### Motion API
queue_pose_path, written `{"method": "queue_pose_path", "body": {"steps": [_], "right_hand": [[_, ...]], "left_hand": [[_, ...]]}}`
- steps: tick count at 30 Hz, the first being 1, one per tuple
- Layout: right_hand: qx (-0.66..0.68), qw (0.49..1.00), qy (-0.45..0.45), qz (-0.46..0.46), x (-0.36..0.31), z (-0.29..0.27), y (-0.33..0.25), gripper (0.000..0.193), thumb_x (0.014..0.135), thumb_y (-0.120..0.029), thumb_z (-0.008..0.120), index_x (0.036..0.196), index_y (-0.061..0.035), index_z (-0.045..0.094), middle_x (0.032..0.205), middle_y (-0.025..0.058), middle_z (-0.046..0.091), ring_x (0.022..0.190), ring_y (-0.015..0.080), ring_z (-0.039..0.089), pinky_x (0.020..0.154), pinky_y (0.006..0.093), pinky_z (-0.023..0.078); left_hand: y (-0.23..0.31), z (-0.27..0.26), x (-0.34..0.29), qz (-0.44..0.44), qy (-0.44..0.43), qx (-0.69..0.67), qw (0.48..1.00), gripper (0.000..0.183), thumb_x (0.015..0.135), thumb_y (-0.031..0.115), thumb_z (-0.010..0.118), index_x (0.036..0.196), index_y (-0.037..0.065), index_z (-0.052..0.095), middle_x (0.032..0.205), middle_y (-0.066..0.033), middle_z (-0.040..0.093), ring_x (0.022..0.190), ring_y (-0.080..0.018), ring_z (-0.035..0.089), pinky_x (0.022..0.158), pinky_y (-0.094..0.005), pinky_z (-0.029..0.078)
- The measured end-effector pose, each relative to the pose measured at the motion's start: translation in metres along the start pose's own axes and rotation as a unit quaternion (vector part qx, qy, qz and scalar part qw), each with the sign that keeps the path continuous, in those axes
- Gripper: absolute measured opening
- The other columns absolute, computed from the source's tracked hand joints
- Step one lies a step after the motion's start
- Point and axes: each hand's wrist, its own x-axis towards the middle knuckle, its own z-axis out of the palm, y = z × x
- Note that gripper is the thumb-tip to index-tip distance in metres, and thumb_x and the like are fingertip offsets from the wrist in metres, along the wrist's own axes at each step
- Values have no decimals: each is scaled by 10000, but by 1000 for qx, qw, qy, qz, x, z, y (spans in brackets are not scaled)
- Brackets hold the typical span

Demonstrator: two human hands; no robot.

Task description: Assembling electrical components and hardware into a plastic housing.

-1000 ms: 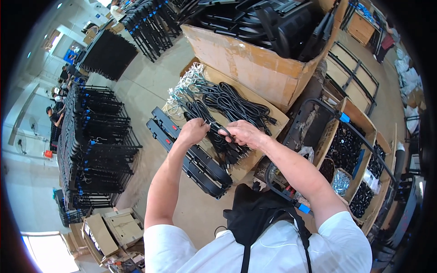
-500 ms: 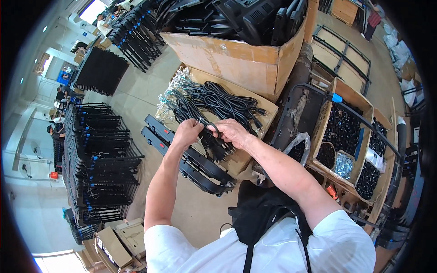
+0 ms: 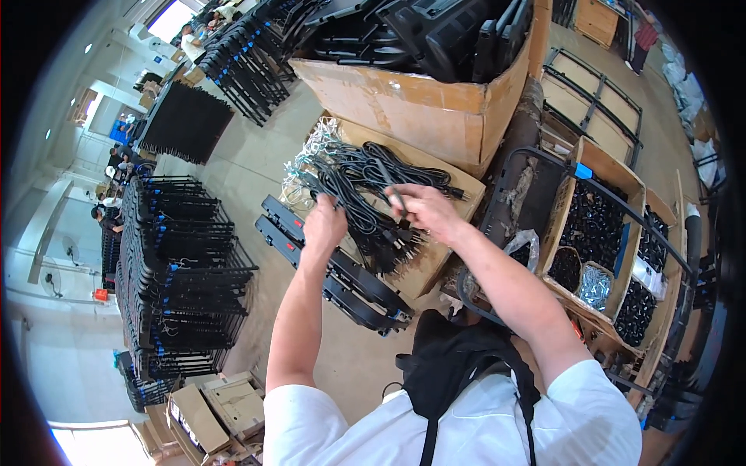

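Note:
A heap of black power cords (image 3: 365, 182) with white-tipped wire ends lies on a flat cardboard box in front of me. Over its near left side, my left hand (image 3: 325, 225) has its fingers closed; a dark piece shows at the fingertips, too blurred to name. Further right, my right hand (image 3: 427, 210) grips a slim black cord (image 3: 393, 186), held slanting above the heap. Bundled plug ends (image 3: 398, 242) with metal prongs lie between and below the two hands. A gap separates the hands.
A large cardboard carton (image 3: 404, 101) of black plastic parts stands behind the cords. Black moulded frames (image 3: 342, 283) lean at the near left. To the right, a wooden bin (image 3: 571, 256) holds small black parts and silver screws. Racks of black frames (image 3: 186, 272) stand left.
My hands, together over the cords before, have moved apart: the left to the left, the right to the right with a black cord. The view has shifted slightly.

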Motion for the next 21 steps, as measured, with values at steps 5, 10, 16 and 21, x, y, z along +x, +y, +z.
{"method": "queue_pose_path", "body": {"steps": [5,10,16,21], "right_hand": [[-72,997,-4,-9,-65,-37,-25,427,984,-278,715,1347,-60,666,875,-10,681,631,24,444,544,208,318],[-69,997,4,20,-104,-51,-14,425,985,-250,707,1353,-43,658,874,-13,683,631,25,448,553,204,316],[-131,990,53,-9,-162,-57,-16,436,971,-209,680,1347,10,655,883,10,726,755,57,589,672,235,439],[-117,980,159,11,-244,-91,-8,481,950,-171,731,1385,4,624,914,46,737,743,61,601,672,229,451]], "left_hand": [[-17,-54,34,86,-92,166,978,374,907,397,640,1086,105,789,1053,-248,758,1013,-395,732,982,-485,497],[-1,-29,46,73,-223,356,905,544,815,462,746,1209,89,790,1299,-155,741,1295,-285,658,1206,-430,352],[-39,14,61,115,-248,340,900,317,809,265,774,1082,112,827,1173,-158,779,1146,-334,734,1023,-445,540],[-26,-14,64,71,-291,287,910,308,905,277,670,1071,52,800,1143,-182,772,1109,-377,736,933,-469,588]]}}
